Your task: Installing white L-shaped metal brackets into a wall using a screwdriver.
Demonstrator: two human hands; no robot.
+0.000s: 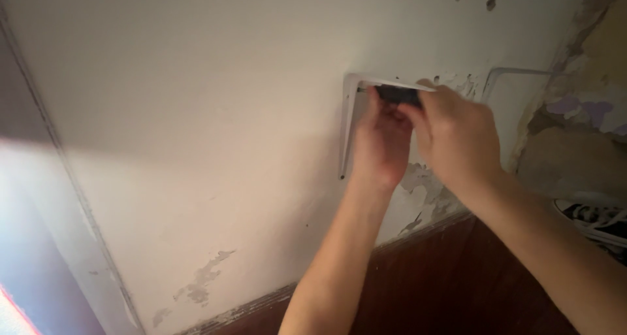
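Observation:
A white metal shelf bracket sits against the white wall, one arm running down and one running right. My left hand is raised just under the bracket's top arm, fingers curled against it. My right hand is beside it, fingers closed on a small black object held under the top arm. What the black object is cannot be made out.
A second white bracket is fixed further right. Several drill holes mark the wall above. Paint is peeling near the dark red wainscot. A black-and-white sneaker lies at the right edge.

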